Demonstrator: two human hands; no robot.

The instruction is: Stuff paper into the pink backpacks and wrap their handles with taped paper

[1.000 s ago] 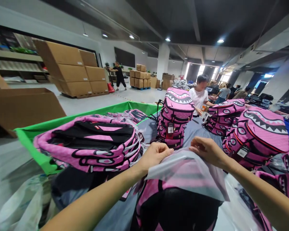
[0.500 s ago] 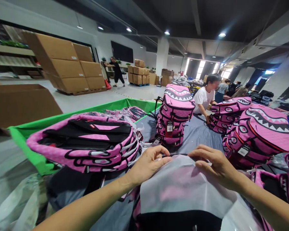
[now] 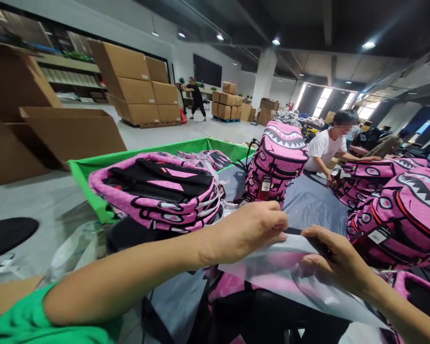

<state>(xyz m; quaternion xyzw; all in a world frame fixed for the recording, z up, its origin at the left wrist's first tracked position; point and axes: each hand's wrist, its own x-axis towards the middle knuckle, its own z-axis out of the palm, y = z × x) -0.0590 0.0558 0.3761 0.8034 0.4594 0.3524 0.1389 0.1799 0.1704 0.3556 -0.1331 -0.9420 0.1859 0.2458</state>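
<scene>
A frosted plastic bag (image 3: 290,274) covers a pink and black backpack (image 3: 243,310) lying in front of me on the grey table (image 3: 311,203). My left hand (image 3: 249,229) pinches the bag's top edge, fingers closed on the plastic. My right hand (image 3: 335,260) grips the same edge just to the right, close to the left hand. A stack of flat pink backpacks (image 3: 161,191) lies to the left of my hands. An upright pink shark-mouth backpack (image 3: 277,160) stands behind them.
More pink shark backpacks (image 3: 401,215) pile up at the right. A green-lined bin (image 3: 93,167) sits at the left, with cardboard boxes (image 3: 136,88) behind. A person in a white shirt (image 3: 326,145) works at the table's far end; another person (image 3: 195,95) stands by distant boxes.
My view has shifted right and closer. Both hands have come together along the bag's top edge, and the left hand has moved over toward the right hand.
</scene>
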